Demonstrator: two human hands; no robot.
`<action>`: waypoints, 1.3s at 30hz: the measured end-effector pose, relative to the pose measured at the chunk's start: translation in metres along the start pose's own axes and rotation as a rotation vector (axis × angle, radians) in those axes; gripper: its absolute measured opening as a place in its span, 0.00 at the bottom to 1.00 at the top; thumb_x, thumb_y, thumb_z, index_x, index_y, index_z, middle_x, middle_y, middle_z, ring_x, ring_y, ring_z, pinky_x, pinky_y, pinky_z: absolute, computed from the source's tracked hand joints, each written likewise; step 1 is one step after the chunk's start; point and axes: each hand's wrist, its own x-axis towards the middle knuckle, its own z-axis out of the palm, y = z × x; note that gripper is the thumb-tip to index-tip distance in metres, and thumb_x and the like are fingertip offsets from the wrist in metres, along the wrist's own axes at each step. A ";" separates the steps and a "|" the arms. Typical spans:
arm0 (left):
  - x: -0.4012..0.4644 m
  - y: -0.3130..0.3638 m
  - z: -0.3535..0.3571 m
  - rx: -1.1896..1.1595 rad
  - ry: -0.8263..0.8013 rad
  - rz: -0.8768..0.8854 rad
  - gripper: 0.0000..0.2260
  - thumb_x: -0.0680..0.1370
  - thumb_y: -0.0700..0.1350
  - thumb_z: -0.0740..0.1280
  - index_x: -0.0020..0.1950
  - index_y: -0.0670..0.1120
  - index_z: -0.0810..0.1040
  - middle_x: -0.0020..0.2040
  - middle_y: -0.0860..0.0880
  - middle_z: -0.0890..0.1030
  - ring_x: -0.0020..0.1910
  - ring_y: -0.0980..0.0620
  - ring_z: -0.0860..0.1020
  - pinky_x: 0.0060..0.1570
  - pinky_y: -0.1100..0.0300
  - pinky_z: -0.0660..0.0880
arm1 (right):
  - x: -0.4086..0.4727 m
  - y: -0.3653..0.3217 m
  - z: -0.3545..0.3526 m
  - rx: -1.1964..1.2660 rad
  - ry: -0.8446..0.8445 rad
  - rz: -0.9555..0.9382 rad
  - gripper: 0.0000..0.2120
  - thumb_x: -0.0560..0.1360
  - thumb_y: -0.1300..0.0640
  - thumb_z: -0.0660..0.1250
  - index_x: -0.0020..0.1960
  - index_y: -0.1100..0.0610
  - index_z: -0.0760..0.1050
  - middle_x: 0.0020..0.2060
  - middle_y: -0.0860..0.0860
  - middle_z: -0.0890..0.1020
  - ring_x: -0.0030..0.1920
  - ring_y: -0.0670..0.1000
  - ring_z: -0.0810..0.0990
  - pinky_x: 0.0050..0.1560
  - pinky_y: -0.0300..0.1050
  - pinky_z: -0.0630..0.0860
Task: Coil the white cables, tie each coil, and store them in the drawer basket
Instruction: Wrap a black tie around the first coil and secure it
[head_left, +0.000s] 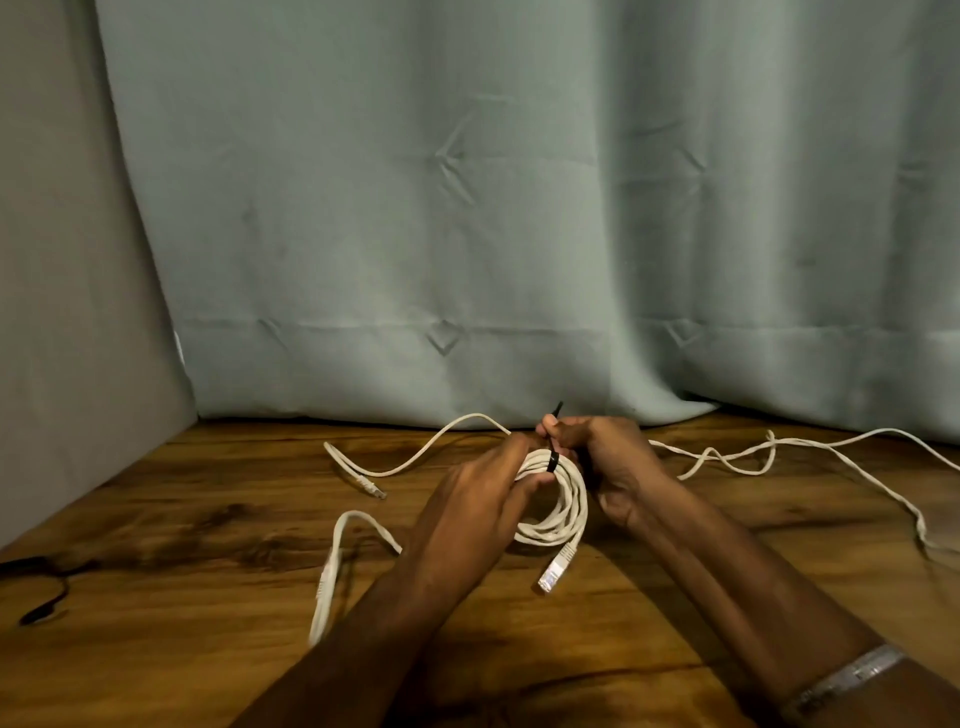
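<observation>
Left hand (480, 499) clamping the coiled ethernet cable (558, 506) steady, right hand (597, 452) pinching the black cable tie (552, 460) between them, tail pulled up to cinch.

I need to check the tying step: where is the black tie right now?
In the head view, the black tie is wrapped round the top of the white coil at centre, its tail pinched by the right hand.
</observation>
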 end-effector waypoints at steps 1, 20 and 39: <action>0.000 0.001 0.000 0.008 0.018 0.015 0.07 0.83 0.50 0.63 0.59 0.50 0.75 0.48 0.55 0.81 0.46 0.57 0.79 0.44 0.55 0.75 | 0.000 0.000 0.000 0.050 -0.028 0.052 0.08 0.79 0.67 0.69 0.42 0.67 0.82 0.32 0.58 0.82 0.32 0.53 0.80 0.35 0.44 0.82; 0.002 -0.006 0.009 -0.047 0.050 -0.186 0.10 0.82 0.56 0.60 0.61 0.56 0.73 0.52 0.56 0.82 0.51 0.56 0.80 0.49 0.50 0.77 | 0.001 0.009 -0.001 -0.180 -0.108 0.220 0.12 0.72 0.68 0.58 0.37 0.64 0.80 0.27 0.55 0.77 0.26 0.50 0.74 0.34 0.42 0.71; 0.008 -0.026 0.004 -0.254 -0.036 -0.402 0.07 0.83 0.48 0.63 0.53 0.50 0.81 0.46 0.53 0.85 0.46 0.57 0.82 0.50 0.48 0.78 | -0.004 0.013 -0.007 -0.677 -0.364 -0.411 0.38 0.72 0.73 0.73 0.77 0.50 0.66 0.40 0.49 0.87 0.40 0.48 0.85 0.44 0.45 0.81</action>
